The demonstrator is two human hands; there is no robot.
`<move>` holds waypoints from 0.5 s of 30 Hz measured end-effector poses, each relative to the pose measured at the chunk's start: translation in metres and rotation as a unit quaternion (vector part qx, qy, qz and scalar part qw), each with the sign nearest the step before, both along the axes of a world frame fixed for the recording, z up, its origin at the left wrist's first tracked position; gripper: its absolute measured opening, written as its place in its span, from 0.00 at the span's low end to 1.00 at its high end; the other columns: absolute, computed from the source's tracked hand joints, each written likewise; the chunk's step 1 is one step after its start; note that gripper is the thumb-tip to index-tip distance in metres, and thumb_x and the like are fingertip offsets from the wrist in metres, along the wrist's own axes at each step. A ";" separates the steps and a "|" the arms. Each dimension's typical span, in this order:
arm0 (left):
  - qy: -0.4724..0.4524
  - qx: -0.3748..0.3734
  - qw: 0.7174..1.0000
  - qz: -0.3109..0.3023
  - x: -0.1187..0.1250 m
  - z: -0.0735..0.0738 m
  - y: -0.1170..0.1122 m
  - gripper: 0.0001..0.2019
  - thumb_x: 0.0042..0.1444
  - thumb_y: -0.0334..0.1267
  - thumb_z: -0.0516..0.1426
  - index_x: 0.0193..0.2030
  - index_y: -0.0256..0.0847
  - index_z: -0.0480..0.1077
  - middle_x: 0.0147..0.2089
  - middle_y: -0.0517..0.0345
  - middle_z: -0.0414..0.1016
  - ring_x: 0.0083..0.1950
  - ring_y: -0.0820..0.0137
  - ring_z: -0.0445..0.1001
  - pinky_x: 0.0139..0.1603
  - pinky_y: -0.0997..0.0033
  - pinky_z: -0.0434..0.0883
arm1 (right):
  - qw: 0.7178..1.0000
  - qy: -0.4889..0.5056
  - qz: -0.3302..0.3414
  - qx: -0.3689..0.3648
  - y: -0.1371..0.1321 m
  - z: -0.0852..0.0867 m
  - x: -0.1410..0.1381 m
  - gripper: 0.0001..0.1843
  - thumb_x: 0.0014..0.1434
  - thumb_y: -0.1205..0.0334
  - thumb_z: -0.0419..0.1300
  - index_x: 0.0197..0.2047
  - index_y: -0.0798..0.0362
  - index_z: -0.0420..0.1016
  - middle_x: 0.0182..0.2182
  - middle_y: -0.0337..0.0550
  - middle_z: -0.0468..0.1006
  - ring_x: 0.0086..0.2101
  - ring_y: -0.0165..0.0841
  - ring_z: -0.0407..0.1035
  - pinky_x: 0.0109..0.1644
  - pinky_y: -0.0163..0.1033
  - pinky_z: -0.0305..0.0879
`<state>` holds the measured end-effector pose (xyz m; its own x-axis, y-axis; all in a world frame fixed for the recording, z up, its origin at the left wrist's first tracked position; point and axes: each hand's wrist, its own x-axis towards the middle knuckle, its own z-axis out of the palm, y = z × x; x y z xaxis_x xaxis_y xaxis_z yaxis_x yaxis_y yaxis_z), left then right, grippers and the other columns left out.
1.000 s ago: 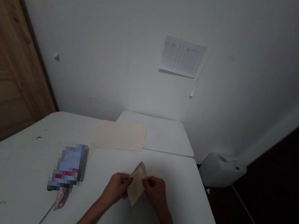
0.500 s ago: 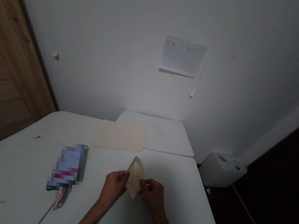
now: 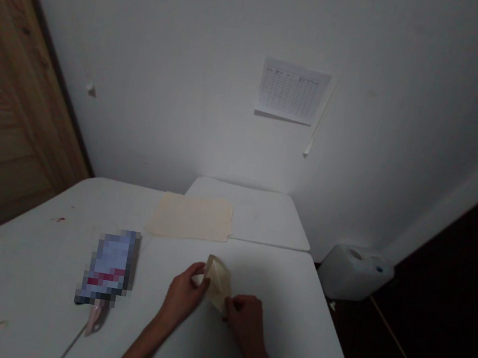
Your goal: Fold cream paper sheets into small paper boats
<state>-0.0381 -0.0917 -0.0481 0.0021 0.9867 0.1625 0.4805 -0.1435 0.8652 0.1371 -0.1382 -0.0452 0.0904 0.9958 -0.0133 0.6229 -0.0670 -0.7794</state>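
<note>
A white table is seen with a flat cream sheet and a pixelated packet on it. A folded cream paper is held between the left hand, pinching its left edge, and the right hand, grasping its lower right edge.

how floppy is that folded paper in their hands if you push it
The folded cream paper is probably very light, since the left hand and right hand hold it with just their fingers. It looks thin but keeps a creased, pointed shape, so it is likely a little stiff along the folds. Pushed hard, it would probably crumple rather than roll.
</note>
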 end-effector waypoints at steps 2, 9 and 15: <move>0.007 0.022 1.000 0.009 0.000 0.002 0.004 0.23 0.51 0.48 0.56 0.53 0.40 0.68 0.51 0.49 0.77 0.29 0.68 0.76 0.35 0.67 0.73 | 1.000 -0.028 0.003 -0.002 -0.002 0.007 0.002 0.20 0.58 0.58 0.55 0.21 0.55 0.80 0.19 0.43 0.79 0.22 0.30 0.74 0.28 0.30 0.58; 0.016 0.067 0.998 0.010 -0.003 0.019 0.019 0.24 0.56 0.52 0.54 0.54 0.39 0.67 0.51 0.49 0.75 0.35 0.67 0.76 0.35 0.69 0.74 | 0.998 -0.060 0.035 0.007 -0.004 0.014 0.005 0.21 0.59 0.58 0.54 0.21 0.55 0.80 0.19 0.45 0.78 0.22 0.32 0.73 0.27 0.31 0.57; 0.062 0.100 0.993 -0.018 -0.008 0.022 0.029 0.20 0.60 0.50 0.51 0.48 0.39 0.74 0.41 0.53 0.80 0.32 0.67 0.76 0.38 0.69 0.73 | 0.995 -0.084 0.039 0.025 -0.004 0.010 0.009 0.19 0.59 0.57 0.55 0.23 0.53 0.81 0.22 0.45 0.80 0.24 0.33 0.73 0.30 0.32 0.58</move>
<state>-0.0463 -0.0629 -0.0263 0.0700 0.9339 0.3506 0.5730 -0.3253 0.7522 0.1456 -0.1418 -0.0348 0.0088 0.9990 0.0445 0.7463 0.0231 -0.6652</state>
